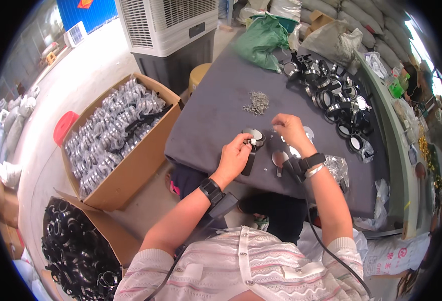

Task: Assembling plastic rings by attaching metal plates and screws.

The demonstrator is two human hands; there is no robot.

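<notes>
While pinning silver-faced round piece (254, 134) on table (206, 108) w/ L hand (234, 155), w/ thumb + fingers drawn in at rim, holding R hand (292, 132) nearby w/ fingertips curled nearly together; can't tell if gripping anything. Prob. mid-assembly; next, calls for keeping piece steady + bringing R fingertips in.

Worn on the head, a single fisheye view looks down past the shirt (221, 266) onto the table (206, 120) close ahead.
</notes>
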